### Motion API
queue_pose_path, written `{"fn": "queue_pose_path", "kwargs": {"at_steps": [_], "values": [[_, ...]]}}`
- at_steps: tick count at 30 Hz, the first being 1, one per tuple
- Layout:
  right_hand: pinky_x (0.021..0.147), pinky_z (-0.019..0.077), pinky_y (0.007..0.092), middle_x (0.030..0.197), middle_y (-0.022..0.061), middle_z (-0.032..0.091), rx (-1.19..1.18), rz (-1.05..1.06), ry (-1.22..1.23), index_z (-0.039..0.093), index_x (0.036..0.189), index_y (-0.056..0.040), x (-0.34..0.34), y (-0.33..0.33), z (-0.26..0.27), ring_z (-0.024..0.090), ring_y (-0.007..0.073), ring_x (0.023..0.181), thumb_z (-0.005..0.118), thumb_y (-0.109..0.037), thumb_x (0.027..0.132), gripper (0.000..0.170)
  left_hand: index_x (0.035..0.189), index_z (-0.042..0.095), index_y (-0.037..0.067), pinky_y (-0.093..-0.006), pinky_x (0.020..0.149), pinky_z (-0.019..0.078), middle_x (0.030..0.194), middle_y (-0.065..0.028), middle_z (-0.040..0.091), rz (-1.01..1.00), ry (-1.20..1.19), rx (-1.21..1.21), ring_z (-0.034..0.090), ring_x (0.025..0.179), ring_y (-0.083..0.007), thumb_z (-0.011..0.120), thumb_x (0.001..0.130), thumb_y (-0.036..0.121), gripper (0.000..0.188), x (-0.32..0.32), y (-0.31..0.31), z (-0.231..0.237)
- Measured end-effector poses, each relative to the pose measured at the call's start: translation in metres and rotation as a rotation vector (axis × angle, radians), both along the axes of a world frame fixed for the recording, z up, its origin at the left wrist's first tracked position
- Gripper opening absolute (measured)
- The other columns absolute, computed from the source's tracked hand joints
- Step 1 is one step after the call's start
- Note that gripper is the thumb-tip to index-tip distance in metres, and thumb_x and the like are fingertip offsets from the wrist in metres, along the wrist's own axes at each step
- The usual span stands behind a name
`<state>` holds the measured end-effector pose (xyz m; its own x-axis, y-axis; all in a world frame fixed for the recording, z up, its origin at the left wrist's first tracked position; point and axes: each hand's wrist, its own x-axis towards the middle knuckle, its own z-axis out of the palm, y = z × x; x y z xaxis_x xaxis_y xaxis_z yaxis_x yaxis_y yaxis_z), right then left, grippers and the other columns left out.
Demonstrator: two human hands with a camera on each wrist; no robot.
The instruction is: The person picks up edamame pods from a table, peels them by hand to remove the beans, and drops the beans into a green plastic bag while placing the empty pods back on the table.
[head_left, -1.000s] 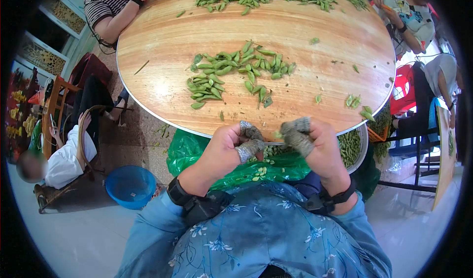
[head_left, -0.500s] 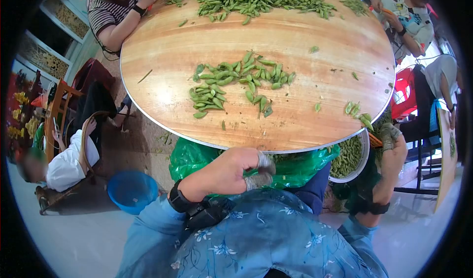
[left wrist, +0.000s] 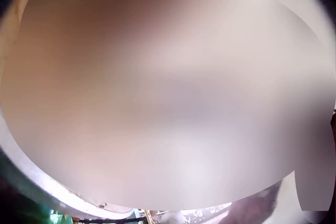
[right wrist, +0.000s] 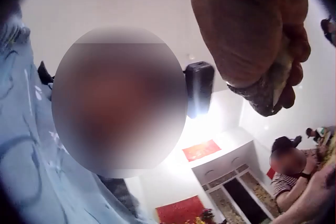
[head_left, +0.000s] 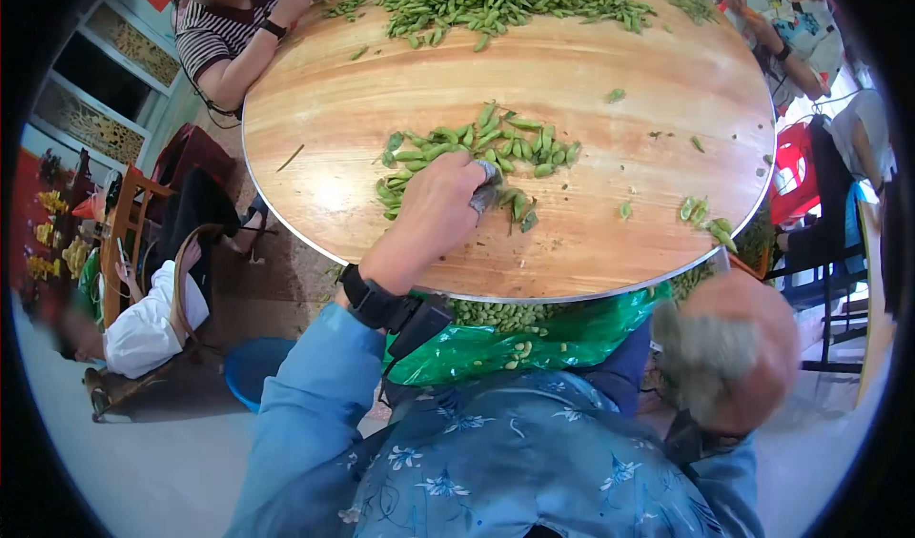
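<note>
My left hand (head_left: pixel 434 209) reaches over the near pile of green soybean pods (head_left: pixel 443 142) on the round wooden table (head_left: pixel 334 209). Grey wraps cover its thumb and finger, which bend down among the pods; its fingertips are hidden, so I cannot tell whether they grip one. The left wrist view is almost wholly blurred. Motion-smeared, my right hand (head_left: pixel 739 347) is off the table's near right edge. In the right wrist view, that hand (right wrist: pixel 252 35) is raised with its fingers curled and its wrapped thumb against them; no pod shows in it.
Green plastic sheeting (head_left: pixel 591 333) with shelled beans lies below the table's near edge. A large pod heap (head_left: pixel 505 0) covers the far side. Loose pods (head_left: pixel 705 219) lie near the right rim. A blue basin (head_left: pixel 253 371) stands on the floor. Other people sit around.
Both hands were together at the table edge, then the right swung out right and has come partway back. The left has moved forward from the edge onto the pod pile.
</note>
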<state>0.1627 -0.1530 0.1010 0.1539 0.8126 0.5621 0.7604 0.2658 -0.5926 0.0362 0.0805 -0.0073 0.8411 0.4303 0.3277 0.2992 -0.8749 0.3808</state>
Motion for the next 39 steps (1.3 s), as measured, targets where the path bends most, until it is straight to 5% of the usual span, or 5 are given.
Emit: {"fn": "queue_pose_path", "kwargs": {"at_steps": [4, 9, 21, 27, 39], "values": [[0.042, 0.0363, 0.0285, 0.067, 0.0081, 0.054, -0.075, 0.164, -0.091, 0.055, 0.087, -0.0064, -0.019, -0.006, 0.055, 0.05, 0.0188, 0.053, 0.064, -0.013, 0.055, 0.035, 0.077, 0.056, 0.003, -0.0358, 0.06, 0.0414, 0.072, -0.0139, 0.051, 0.038, 0.078, 0.046, 0.052, 0.071, -0.0273, 0.056, 0.069, 0.006, 0.009, -0.004, -0.007, 0.006], [0.044, 0.0368, 0.0275, 0.071, 0.0094, 0.055, -0.051, 0.268, -0.191, 0.054, 0.091, -0.0058, -0.019, 0.001, 0.07, 0.051, 0.0189, 0.056, 0.065, -0.012, 0.057, 0.036, 0.084, 0.056, 0.0, -0.0224, 0.056, 0.0418, 0.077, -0.0055, 0.058, 0.021, -0.212, -0.953, 0.052, 0.065, -0.0079, 0.057, 0.075, 0.001, 0.009, -0.025, -0.025, 0.002], [0.057, 0.0438, 0.0261, 0.077, 0.0121, 0.058, -0.057, 0.098, 0.036, 0.058, 0.09, 0.0006, 0.001, 0.02, -0.001, 0.057, 0.0189, 0.067, 0.066, -0.009, 0.067, 0.026, 0.087, 0.052, 0.002, -0.0163, 0.042, 0.0316, 0.068, -0.0057, 0.054, -0.004, -0.461, -1.751, 0.045, 0.052, -0.0072, 0.058, 0.076, 0.008, 0.014, -0.043, -0.06, 0.018], [0.068, 0.0437, 0.0228, 0.083, 0.0059, 0.059, -0.303, 0.153, 0.927, 0.054, 0.096, 0.0025, -0.027, 0.048, -0.082, 0.055, 0.0121, 0.077, 0.056, -0.003, 0.077, 0.019, 0.087, 0.052, 0.006, -0.0154, 0.045, 0.0376, 0.074, -0.0017, 0.057, -0.029, -0.482, -1.74, 0.055, 0.063, -0.0075, 0.059, 0.076, 0.005, 0.013, -0.041, -0.07, 0.015], [0.069, 0.0436, 0.0221, 0.083, 0.0041, 0.058, -0.341, 0.258, 1.124, 0.053, 0.093, 0.003, -0.028, 0.053, -0.09, 0.053, 0.0092, 0.077, 0.053, -0.007, 0.081, 0.016, 0.084, 0.052, 0.002, -0.0203, 0.055, 0.0442, 0.077, -0.0055, 0.059, -0.007, -0.532, -1.605, 0.057, 0.066, -0.0105, 0.06, 0.073, 0.001, 0.014, -0.036, -0.078, 0.021]]}}
